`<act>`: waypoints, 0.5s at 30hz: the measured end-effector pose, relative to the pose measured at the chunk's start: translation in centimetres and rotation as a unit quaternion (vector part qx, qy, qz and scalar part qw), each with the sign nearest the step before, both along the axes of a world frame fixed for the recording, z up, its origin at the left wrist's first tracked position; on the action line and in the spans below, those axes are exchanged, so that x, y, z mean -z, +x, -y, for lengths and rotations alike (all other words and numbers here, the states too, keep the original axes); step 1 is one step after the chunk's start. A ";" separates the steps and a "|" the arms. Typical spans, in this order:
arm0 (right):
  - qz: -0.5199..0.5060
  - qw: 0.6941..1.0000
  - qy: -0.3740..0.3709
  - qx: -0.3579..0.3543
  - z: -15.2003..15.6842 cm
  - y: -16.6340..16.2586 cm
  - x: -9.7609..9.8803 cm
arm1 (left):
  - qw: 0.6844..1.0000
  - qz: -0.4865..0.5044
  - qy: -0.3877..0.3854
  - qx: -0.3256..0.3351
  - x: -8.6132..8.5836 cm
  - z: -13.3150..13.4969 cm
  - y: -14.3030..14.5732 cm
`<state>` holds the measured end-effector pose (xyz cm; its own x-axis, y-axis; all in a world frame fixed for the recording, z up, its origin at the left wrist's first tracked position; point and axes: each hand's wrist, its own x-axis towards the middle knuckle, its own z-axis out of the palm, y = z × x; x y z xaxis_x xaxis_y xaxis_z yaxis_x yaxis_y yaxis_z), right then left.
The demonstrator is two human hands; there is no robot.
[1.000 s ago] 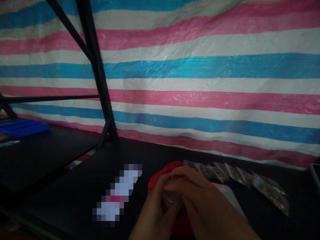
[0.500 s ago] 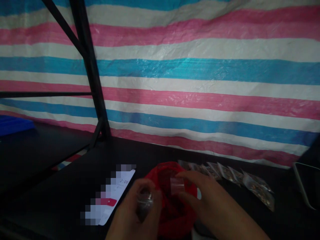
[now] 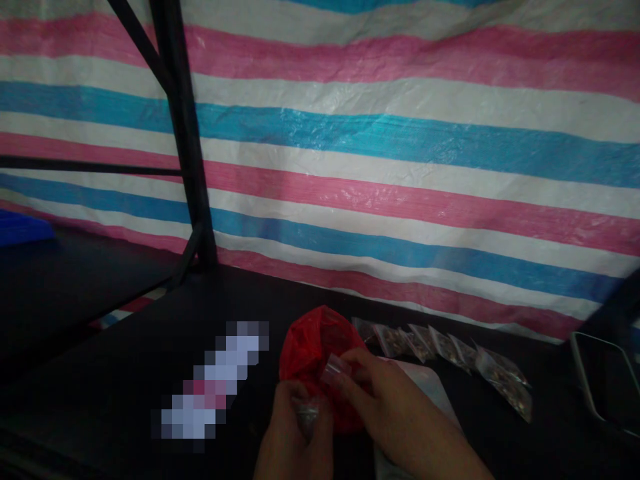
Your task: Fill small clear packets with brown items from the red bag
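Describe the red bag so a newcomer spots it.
Below the striped sheet is a black tabletop. There, left of the row of clear packets, the red bag sits partly behind the left hand and right hand. Unlike those small transparent packets, it is red with an open mouth.

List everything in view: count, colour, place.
striped sheet: one, pink-blue-white, back
metal frame: one, black, left
surfaces: two, black, centre and left
container: one, blue, far left
pixelated item: one, pale and red, left
open bag: one, red, centre
filled bags: about six, clear, right
flat object: one, whitish, lower centre
device: one, black with pale rim, right
plastic pieces: two, clear, one per hand
left hand: one, bare, bottom centre
right hand: one, bare, bottom centre
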<state>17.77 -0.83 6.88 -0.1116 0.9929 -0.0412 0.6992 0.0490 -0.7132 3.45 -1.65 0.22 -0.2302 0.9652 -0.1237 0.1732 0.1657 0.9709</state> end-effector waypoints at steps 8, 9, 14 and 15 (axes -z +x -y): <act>-0.062 0.995 0.077 0.010 -1.0 -1.0 0.7 | 0.998 0.051 0.025 -0.018 1.4 -2.0 -3.4; -0.027 0.995 0.093 0.010 -1.1 -1.0 0.9 | 0.998 0.035 0.035 -0.028 1.3 -2.0 -3.6; 0.069 0.994 0.081 -0.008 -0.6 -1.4 1.7 | 0.997 0.002 0.042 -0.060 1.1 -2.1 -4.2; 0.075 0.995 0.064 -0.013 -0.4 -1.3 1.7 | 0.997 0.006 0.045 -0.055 1.2 -2.1 -4.4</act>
